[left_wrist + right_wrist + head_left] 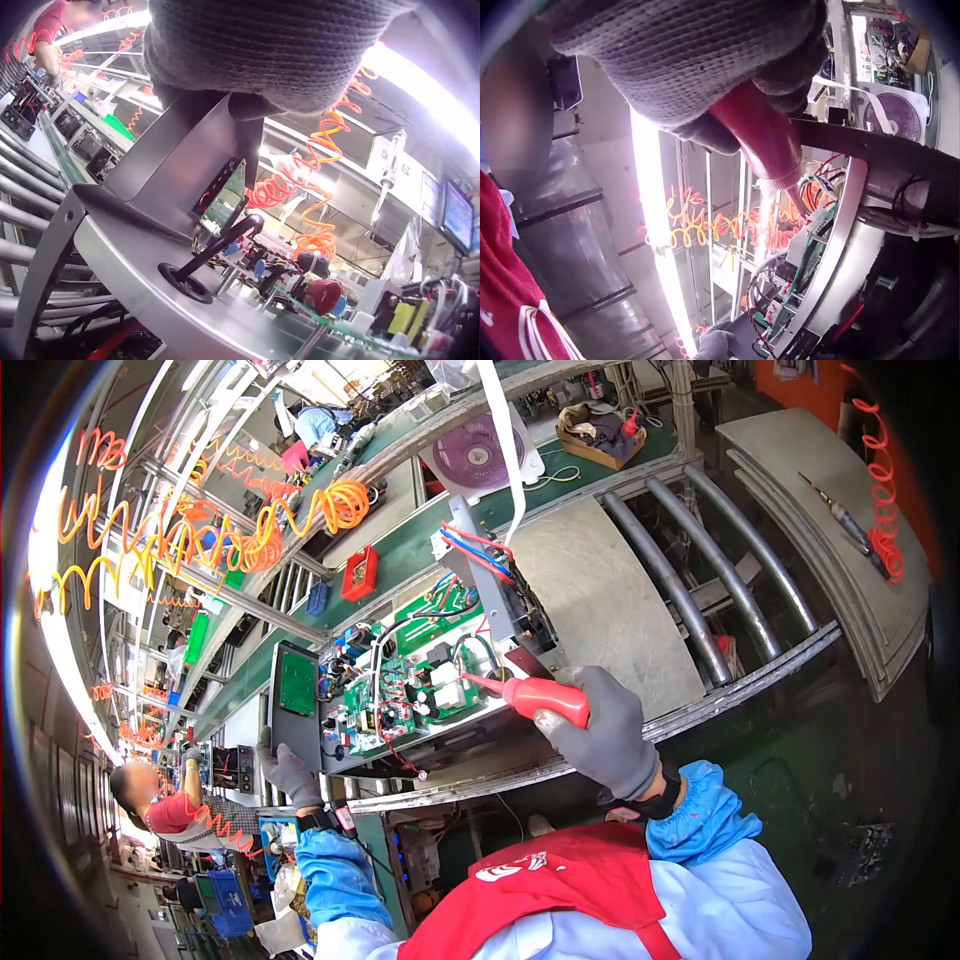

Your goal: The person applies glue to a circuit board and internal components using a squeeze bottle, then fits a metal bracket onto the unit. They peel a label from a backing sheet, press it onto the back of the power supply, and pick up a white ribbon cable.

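Right hand in gray knit glove [605, 735], fingers curled round red plastic squeeze bottle with tapered nozzle [550, 698]; bottle tilted, above near side of open metal chassis [445, 738] holding green circuit boards [430, 622]. Nozzle tip close to white blocky component [447, 676]; can't tell if touching. Left hand in gray knit glove [290, 775] pinching edge of upright dark gray metal panel [298, 735] at chassis's left end. Chassis sits on conveyor with steel rollers [672, 590]. Round purple fan in white square frame [475, 452] beyond.

Right hand [606, 734] in a curled grip, left hand [289, 773] well apart from it in a pinch
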`<action>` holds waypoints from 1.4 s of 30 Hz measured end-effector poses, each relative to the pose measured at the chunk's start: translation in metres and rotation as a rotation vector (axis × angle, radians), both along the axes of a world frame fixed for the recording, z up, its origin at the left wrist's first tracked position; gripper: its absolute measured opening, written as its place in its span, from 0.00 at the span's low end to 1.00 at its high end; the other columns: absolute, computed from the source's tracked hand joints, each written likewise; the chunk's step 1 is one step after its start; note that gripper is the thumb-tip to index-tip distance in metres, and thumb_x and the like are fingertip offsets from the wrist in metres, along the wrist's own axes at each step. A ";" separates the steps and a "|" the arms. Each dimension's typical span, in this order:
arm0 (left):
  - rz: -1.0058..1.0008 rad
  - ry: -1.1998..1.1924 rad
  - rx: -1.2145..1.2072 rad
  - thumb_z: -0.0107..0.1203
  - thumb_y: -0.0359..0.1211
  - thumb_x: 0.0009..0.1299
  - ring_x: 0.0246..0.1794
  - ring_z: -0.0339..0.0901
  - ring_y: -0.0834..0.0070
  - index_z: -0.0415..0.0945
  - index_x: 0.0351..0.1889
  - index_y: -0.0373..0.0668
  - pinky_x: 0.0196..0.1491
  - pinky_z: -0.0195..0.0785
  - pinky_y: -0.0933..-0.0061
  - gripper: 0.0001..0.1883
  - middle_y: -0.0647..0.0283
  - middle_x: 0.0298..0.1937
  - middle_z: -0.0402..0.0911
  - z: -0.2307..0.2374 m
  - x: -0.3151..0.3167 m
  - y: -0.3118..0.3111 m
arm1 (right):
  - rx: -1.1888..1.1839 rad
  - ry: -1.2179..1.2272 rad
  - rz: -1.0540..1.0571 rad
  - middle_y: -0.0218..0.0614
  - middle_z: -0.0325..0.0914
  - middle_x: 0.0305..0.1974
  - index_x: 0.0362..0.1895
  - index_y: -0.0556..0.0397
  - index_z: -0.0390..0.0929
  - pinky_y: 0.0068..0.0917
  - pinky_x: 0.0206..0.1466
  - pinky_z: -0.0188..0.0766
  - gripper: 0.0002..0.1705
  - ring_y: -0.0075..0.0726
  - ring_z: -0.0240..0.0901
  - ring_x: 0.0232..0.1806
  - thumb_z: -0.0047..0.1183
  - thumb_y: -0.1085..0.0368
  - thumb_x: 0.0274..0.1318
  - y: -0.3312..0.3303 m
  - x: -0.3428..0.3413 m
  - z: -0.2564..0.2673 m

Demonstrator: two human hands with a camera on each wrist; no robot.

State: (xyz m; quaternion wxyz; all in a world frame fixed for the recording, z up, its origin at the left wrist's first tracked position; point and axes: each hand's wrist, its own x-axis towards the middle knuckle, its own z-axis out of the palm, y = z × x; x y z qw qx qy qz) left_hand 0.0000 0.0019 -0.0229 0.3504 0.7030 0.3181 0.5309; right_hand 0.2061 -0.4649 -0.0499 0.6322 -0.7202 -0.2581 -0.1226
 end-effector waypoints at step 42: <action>0.013 0.044 0.003 0.42 0.20 0.64 0.58 0.74 0.68 0.69 0.66 0.33 0.60 0.67 0.70 0.29 0.55 0.64 0.74 0.006 0.003 -0.012 | -0.165 -0.293 -0.100 0.42 0.73 0.30 0.45 0.58 0.75 0.41 0.28 0.71 0.24 0.48 0.75 0.29 0.67 0.61 0.44 0.025 -0.001 -0.006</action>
